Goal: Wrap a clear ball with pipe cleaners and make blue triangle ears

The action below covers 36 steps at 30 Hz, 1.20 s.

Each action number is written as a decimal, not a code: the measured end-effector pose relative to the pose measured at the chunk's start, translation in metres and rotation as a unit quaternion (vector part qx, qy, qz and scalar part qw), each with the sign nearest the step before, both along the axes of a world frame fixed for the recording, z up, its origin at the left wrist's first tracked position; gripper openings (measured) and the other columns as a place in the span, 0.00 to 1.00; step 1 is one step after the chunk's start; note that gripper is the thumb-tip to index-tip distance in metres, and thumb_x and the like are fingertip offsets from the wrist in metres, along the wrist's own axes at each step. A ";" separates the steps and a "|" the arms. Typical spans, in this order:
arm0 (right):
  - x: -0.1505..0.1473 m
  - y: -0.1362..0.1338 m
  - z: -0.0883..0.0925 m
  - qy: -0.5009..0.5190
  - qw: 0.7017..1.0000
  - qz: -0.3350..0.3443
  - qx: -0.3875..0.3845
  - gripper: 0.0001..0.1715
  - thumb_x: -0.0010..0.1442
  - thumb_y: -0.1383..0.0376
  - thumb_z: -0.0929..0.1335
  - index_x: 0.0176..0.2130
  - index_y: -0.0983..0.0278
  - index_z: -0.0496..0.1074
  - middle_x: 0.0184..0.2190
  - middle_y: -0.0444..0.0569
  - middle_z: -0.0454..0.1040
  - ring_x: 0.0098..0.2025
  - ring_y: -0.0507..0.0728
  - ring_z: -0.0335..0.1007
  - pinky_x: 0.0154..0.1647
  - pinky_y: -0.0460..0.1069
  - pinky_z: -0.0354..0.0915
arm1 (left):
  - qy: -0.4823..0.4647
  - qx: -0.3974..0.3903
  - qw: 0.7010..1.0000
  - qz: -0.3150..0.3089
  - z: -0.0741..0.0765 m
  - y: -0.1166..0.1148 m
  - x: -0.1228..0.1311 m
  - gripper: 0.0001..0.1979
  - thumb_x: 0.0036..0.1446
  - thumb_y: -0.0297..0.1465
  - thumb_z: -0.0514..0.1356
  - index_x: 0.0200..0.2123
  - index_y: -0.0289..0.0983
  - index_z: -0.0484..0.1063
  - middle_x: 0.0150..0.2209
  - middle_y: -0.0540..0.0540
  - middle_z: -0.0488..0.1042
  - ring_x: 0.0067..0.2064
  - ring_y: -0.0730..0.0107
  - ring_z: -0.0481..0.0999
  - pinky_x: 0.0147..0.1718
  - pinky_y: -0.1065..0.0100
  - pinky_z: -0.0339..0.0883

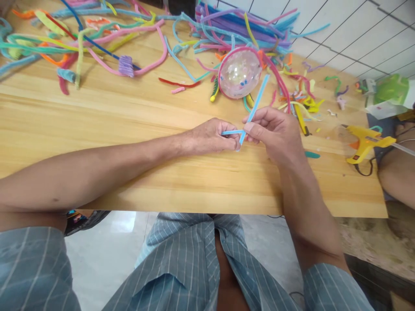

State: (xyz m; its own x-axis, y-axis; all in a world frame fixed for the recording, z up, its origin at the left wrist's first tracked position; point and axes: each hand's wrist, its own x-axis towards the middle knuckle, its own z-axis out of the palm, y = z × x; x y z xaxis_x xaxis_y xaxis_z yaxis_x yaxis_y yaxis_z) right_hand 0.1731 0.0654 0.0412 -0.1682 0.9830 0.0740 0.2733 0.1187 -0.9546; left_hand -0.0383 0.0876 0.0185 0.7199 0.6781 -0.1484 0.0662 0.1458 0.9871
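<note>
- Right hand [275, 129] had thumb and forefinger pinched on a light blue pipe cleaner [258, 99], its long end poking up toward a clear dome [239, 71]
- Left hand [214, 136] was curled up, fingers closed on the lower bits; couldn't tell if one bent piece or two
- All this was over the wooden table [207, 177], yellow glue gun [368, 140] off to the right
</note>
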 end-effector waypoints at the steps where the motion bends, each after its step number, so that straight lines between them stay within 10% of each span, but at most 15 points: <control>1: 0.000 0.000 0.000 -0.002 1.000 0.000 -0.001 0.16 0.56 0.53 0.84 0.35 0.58 0.81 0.24 0.41 0.76 0.25 0.51 0.71 0.26 0.49 0.70 | -0.002 -0.002 1.000 -0.003 0.001 0.000 0.000 0.02 0.52 0.25 0.66 0.29 0.36 0.77 0.22 0.56 0.67 0.23 0.80 0.62 0.25 0.73 0.53; 16: 0.004 0.003 -0.006 0.050 0.995 -0.076 0.041 0.19 0.58 0.50 0.83 0.34 0.57 0.78 0.23 0.38 0.77 0.22 0.50 0.72 0.23 0.46 0.68 | -0.133 -0.115 0.972 0.155 -0.013 0.004 0.007 0.11 0.66 0.31 0.69 0.31 0.34 0.76 0.31 0.49 0.80 0.22 0.82 0.69 0.21 0.75 0.60; 36: -0.001 0.004 -0.013 0.016 0.997 -0.071 0.035 0.21 0.55 0.50 0.83 0.33 0.56 0.75 0.23 0.39 0.76 0.23 0.52 0.73 0.21 0.48 0.67 | -0.115 -0.102 0.980 0.124 -0.009 0.004 0.008 0.11 0.67 0.28 0.68 0.29 0.33 0.77 0.29 0.50 0.79 0.23 0.82 0.69 0.23 0.75 0.61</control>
